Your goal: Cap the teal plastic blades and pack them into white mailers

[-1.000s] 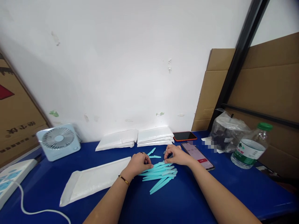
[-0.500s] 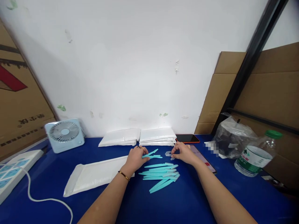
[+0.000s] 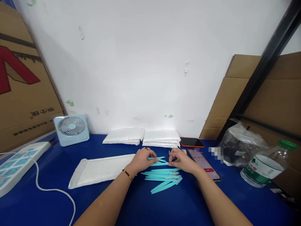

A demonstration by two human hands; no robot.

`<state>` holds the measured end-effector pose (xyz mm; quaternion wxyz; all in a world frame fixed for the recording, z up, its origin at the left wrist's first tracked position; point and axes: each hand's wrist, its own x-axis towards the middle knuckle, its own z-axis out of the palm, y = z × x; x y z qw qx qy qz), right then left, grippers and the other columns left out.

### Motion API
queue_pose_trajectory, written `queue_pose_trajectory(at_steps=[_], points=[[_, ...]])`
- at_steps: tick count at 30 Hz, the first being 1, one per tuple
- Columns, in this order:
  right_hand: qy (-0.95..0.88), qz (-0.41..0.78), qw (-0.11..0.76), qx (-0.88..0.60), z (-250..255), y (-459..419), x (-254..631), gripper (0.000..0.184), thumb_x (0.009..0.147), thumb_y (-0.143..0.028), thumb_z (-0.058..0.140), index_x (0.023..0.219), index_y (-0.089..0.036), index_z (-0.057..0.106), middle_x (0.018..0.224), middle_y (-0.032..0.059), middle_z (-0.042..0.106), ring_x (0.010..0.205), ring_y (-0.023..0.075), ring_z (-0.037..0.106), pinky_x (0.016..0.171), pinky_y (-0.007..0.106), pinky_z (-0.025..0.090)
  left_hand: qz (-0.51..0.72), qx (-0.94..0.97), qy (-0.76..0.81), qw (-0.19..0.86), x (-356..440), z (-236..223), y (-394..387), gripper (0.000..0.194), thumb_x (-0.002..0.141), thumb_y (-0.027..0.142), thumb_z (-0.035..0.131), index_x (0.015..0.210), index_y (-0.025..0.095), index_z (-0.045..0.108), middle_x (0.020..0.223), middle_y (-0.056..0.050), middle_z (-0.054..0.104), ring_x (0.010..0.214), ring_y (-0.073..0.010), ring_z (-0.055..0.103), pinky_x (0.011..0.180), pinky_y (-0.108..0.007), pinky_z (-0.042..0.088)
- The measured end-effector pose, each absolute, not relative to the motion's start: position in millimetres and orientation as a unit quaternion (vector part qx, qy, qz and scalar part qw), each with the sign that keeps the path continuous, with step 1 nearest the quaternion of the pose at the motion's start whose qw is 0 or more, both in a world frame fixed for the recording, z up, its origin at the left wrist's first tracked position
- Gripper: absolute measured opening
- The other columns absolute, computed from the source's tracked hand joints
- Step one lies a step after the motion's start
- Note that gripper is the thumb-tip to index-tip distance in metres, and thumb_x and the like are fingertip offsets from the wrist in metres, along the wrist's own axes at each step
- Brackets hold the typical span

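My left hand is closed on a couple of turquoise eyebrow razors, whose ends stick out to the right. Thumb and fingertips of my right hand pinch the end of one of these razors; any small clear cap between them is too small to make out. Partly hidden behind the right fingers is a small clear plastic piece. Just in front of both hands, several more turquoise razors lie in a loose pile on the blue table.
A white padded envelope lies left of my left hand. Two stacks of white envelopes stand by the wall. Phones, a bagged dark object and a bottle are right; a fan and power strip left.
My right hand has moved left from the clear plastic pieces to the end of a razor held in my left hand. The camera view has shifted slightly.
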<state>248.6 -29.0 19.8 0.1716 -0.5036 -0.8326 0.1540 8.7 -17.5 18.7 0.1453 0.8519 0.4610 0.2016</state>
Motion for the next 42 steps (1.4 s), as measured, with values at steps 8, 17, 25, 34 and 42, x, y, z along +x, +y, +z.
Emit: queue_pose_trajectory(at_steps=[8,17,25,34,42], points=[[-0.828,0.102,0.193,-0.516,18.7,-24.0,251.8,0.015,0.076,-0.035,0.061,0.072,-0.021,0.064,0.087,0.0024,0.056,0.094,0.0203,0.048,0.084,0.036,0.025,0.17,0.849,0.489,0.108,6.6,16.1,-10.1,0.014,0.075,0.035,0.058,0.076,0.025,0.069,0.084,0.001,0.067,0.082,-0.0169,0.058,0.074,-0.026,0.036],[-0.826,0.189,0.121,-0.516,31.3,-31.1,284.5,0.017,0.066,-0.04,0.068,0.074,-0.024,0.068,0.088,0.0009,0.06,0.089,0.021,0.052,0.089,0.039,0.024,0.158,0.848,0.489,0.133,-0.5,9.6,-8.7,0.027,0.074,0.039,0.06,0.099,0.03,0.065,0.105,-0.001,0.062,0.099,-0.0203,0.052,0.082,-0.029,0.037],[-0.846,0.186,0.117,-0.486,31.5,-36.9,268.3,0.012,0.067,-0.032,0.068,0.071,-0.021,0.065,0.086,0.0008,0.058,0.088,0.0197,0.051,0.081,0.034,0.026,0.21,0.842,0.47,0.165,7.1,18.8,-16.4,0.028,0.084,0.038,0.044,0.097,0.025,0.065,0.098,-0.002,0.064,0.093,-0.0176,0.054,0.082,-0.026,0.04],[-0.867,0.071,0.13,-0.476,35.3,-38.8,256.2,0.002,0.073,-0.02,0.062,0.072,-0.021,0.061,0.085,0.0006,0.055,0.089,0.0181,0.048,0.08,0.033,0.025,0.302,0.816,0.473,0.136,9.0,36.5,-30.6,0.039,0.09,0.043,0.031,0.108,0.024,0.06,0.102,-0.003,0.064,0.097,-0.0173,0.054,0.086,-0.028,0.037],[-0.863,0.001,0.146,-0.484,33.0,-32.2,253.9,0.006,0.077,-0.021,0.058,0.072,-0.02,0.061,0.085,0.0036,0.055,0.09,0.0205,0.047,0.079,0.035,0.024,0.183,0.84,0.498,0.113,8.4,21.8,-17.3,0.022,0.082,0.037,0.052,0.088,0.027,0.069,0.091,-0.001,0.068,0.091,-0.0197,0.055,0.081,-0.031,0.034]])
